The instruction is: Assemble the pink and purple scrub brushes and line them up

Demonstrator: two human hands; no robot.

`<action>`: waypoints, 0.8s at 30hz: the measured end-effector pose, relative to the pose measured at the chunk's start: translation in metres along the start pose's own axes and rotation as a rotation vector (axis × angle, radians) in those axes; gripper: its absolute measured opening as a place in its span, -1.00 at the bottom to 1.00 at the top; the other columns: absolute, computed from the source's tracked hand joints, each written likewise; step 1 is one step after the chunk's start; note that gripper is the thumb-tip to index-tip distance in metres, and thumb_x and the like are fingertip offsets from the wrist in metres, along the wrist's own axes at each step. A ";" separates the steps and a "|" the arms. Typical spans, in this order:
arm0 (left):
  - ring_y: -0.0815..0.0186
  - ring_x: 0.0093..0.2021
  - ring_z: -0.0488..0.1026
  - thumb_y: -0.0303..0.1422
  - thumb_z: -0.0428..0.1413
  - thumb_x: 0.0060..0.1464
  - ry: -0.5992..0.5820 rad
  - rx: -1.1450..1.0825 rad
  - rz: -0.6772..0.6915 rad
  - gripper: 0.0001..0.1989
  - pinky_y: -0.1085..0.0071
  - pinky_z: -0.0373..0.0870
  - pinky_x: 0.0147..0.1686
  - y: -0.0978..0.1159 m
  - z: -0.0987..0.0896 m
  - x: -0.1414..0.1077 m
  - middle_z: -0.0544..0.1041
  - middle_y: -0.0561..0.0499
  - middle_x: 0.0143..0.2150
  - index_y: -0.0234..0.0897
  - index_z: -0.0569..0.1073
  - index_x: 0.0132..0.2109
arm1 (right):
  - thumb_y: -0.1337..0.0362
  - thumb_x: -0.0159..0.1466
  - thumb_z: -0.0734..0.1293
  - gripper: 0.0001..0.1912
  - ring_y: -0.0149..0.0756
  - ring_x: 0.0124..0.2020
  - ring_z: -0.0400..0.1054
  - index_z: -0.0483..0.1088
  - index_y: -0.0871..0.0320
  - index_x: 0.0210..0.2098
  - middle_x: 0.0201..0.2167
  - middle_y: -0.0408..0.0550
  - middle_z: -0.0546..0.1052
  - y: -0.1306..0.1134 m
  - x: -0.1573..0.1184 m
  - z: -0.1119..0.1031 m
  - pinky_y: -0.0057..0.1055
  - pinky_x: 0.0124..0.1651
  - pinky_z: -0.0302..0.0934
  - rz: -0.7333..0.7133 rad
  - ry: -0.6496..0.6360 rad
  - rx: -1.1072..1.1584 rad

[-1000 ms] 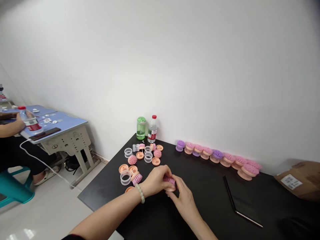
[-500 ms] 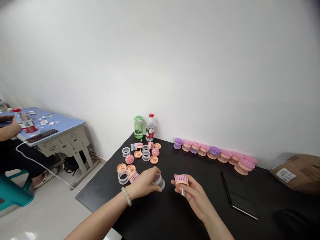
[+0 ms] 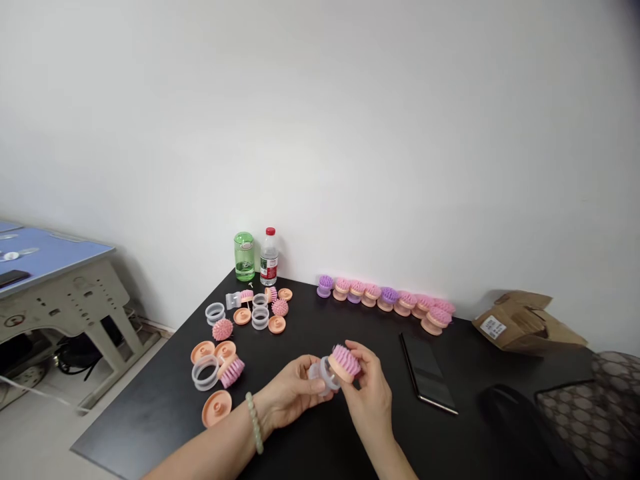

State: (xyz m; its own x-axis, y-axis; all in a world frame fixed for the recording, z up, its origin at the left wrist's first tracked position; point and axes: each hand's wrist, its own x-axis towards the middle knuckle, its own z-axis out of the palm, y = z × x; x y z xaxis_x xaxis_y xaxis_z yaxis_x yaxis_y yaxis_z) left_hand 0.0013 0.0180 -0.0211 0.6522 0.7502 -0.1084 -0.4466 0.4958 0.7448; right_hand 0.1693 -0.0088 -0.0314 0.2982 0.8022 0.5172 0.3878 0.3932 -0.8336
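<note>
Black tabletop [image 3: 150, 427] runs up to a plain white wall [image 3: 350, 133]. Above its near middle, a pink brush head [image 3: 346, 363] with a peach base is tilted, pinched by the right hand [image 3: 373, 395], whose fingers curl round its right side and thumb presses below. Just left, the left hand [image 3: 289, 393] grips a clear ring [image 3: 324, 380], thumb across its near side; whether ring and base touch cannot be told. Farther left lie loose peach discs [image 3: 217, 408]; beyond the hands, a row of brushes [image 3: 371, 295] lines the wall, and a phone [image 3: 429, 372] lies to the right.
</note>
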 end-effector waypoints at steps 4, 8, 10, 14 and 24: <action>0.32 -0.20 0.52 -0.37 0.52 -0.34 0.016 -0.057 0.020 -0.46 0.33 0.38 -0.06 -0.005 -0.004 0.000 0.52 0.00 -0.26 -0.33 0.48 -0.19 | 0.29 0.31 0.28 -0.65 -0.08 0.10 0.43 0.29 0.06 0.09 0.16 0.13 0.42 -0.012 -0.004 -0.001 -0.15 0.04 0.43 -0.135 -0.172 -0.052; 0.34 -0.27 0.51 -0.42 0.53 -0.42 0.061 -0.081 0.029 -0.44 0.41 0.39 -0.18 -0.003 0.000 -0.006 0.53 -0.01 -0.28 -0.35 0.48 -0.21 | 0.30 0.37 0.22 -0.52 -0.06 0.21 0.34 0.18 0.01 0.27 0.28 0.10 0.30 -0.021 -0.002 -0.006 -0.09 0.18 0.34 -0.191 -0.358 -0.053; 0.35 -0.26 0.51 -0.42 0.52 -0.39 0.054 -0.077 0.025 -0.45 0.42 0.39 -0.18 0.001 0.004 -0.010 0.54 -0.03 -0.26 -0.35 0.47 -0.21 | 0.28 0.38 0.21 -0.47 -0.03 0.25 0.29 0.12 0.00 0.33 0.31 0.09 0.27 -0.022 -0.001 -0.010 -0.08 0.22 0.30 -0.193 -0.417 -0.054; 0.34 -0.23 0.50 -0.36 0.49 -0.27 0.059 -0.075 0.054 -0.53 0.35 0.39 -0.09 0.008 0.010 -0.017 0.51 -0.01 -0.25 -0.33 0.45 -0.22 | 0.25 0.41 0.20 -0.51 -0.01 0.30 0.21 0.17 -0.01 0.32 0.31 0.07 0.27 -0.020 0.000 -0.015 -0.05 0.26 0.24 -0.195 -0.455 -0.068; 0.41 -0.33 0.35 -0.33 0.47 -0.28 0.111 0.146 0.168 -0.50 0.49 0.28 -0.32 0.020 0.017 -0.024 0.44 0.08 -0.30 -0.27 0.44 -0.17 | 0.31 0.36 0.30 -0.58 -0.07 0.14 0.40 0.26 -0.01 0.19 0.14 0.09 0.42 -0.018 -0.001 -0.014 -0.10 0.16 0.36 -0.201 -0.416 -0.011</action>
State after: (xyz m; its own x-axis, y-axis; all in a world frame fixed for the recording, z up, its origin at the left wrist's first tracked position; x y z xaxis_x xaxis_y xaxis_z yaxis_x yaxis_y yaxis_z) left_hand -0.0125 0.0025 0.0076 0.5012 0.8644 -0.0411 -0.4443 0.2978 0.8450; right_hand 0.1741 -0.0229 -0.0145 -0.1589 0.8233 0.5449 0.4118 0.5569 -0.7213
